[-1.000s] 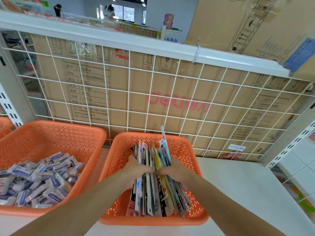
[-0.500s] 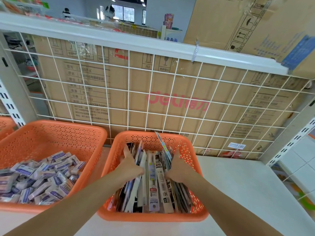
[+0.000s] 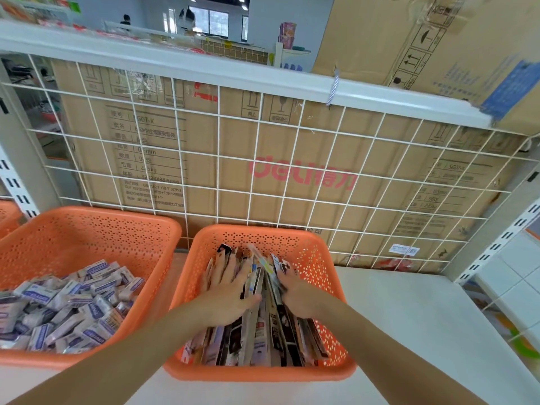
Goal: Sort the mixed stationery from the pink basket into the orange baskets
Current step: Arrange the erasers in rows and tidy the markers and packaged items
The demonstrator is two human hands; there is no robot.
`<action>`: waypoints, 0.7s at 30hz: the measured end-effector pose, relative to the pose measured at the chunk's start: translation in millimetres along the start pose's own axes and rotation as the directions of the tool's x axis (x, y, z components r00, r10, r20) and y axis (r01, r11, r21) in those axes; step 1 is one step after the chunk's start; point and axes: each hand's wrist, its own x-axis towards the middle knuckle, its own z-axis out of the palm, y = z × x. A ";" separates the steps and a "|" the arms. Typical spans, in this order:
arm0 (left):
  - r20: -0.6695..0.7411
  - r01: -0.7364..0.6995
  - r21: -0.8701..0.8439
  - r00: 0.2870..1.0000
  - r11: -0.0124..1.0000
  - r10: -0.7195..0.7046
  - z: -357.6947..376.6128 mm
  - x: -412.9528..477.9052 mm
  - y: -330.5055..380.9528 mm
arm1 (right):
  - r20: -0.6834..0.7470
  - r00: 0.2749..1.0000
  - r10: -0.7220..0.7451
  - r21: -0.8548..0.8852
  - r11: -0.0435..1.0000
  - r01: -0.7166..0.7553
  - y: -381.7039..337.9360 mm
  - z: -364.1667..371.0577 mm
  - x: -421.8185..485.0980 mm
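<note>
Packets (image 3: 258, 334) now lie flatter — my left hand (image 3: 229, 293) released, pressing; right hand (image 3: 295, 290) grip unclear. I'd press evenly toward twelve o'clock, inside orange basket (image 3: 263, 372).

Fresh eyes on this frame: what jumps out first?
The left hand lies flat and the right hand sits beside it on a dense row of stationery packs standing on edge in the centre orange basket. To its left, a second orange basket holds a heap of small purple-and-white boxes. Behind both, a white wire grid fronts cardboard cartons with red lettering.
</note>
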 end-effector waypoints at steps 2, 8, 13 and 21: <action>0.084 -0.046 0.132 0.996 0.990 0.035 2.3 -3.7 -1.3 | 0.007 1.000 0.010 -0.134 0.991 -0.009 2.9 2.5 -3.0; -0.007 0.092 0.214 0.996 0.973 -0.093 16.3 1.8 9.0 | -0.100 0.994 -0.053 -0.416 0.909 0.006 1.2 -1.0 -6.5; -0.078 -0.062 0.173 0.994 0.983 0.076 4.4 -4.0 12.5 | -0.233 0.962 -0.141 -0.432 0.901 0.027 -0.3 -9.1 -7.1; 0.035 -0.176 0.168 0.984 0.970 0.173 1.8 -2.7 16.9 | -0.057 0.990 -0.126 -0.408 0.908 0.092 -2.0 -17.8 -13.1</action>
